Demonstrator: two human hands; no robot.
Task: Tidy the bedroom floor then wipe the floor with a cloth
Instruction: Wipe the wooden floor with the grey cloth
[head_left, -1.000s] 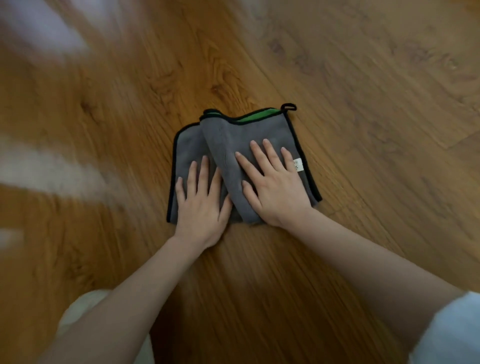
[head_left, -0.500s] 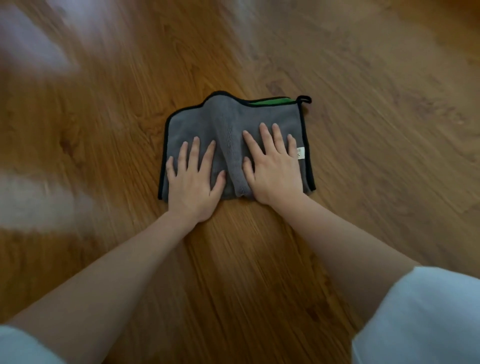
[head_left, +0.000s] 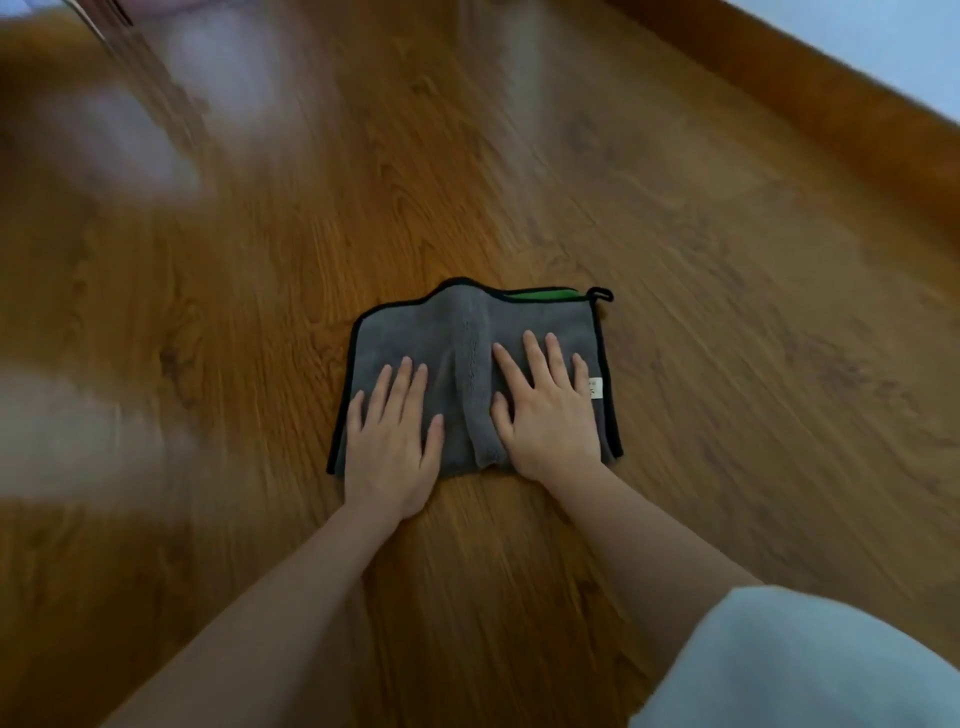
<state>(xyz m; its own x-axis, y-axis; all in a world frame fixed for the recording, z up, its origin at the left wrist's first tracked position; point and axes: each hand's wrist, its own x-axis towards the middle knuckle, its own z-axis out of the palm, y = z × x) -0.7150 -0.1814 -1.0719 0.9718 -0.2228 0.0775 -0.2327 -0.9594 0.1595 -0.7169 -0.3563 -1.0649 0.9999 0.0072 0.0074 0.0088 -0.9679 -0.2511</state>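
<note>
A grey cloth (head_left: 467, 332) with black trim, a green underside showing at its far edge and a small hanging loop lies flat on the wooden floor (head_left: 727, 312). A raised fold runs down its middle. My left hand (head_left: 392, 441) presses palm-down on the cloth's left half, fingers spread. On the right half, beside a small white label, my right hand (head_left: 545, 410) lies flat in the same way. Neither hand curls around the fabric.
A wooden skirting board (head_left: 831, 88) and a pale wall (head_left: 914, 36) run across the top right. Bright blurred reflections sit on the floor at the left (head_left: 104, 140). My white sleeve (head_left: 805, 665) fills the bottom right corner.
Both hands have slid the cloth forward over the floor. The cloth has spread from a bunched overlap to a wider, flatter shape, and my arms are stretched further out.
</note>
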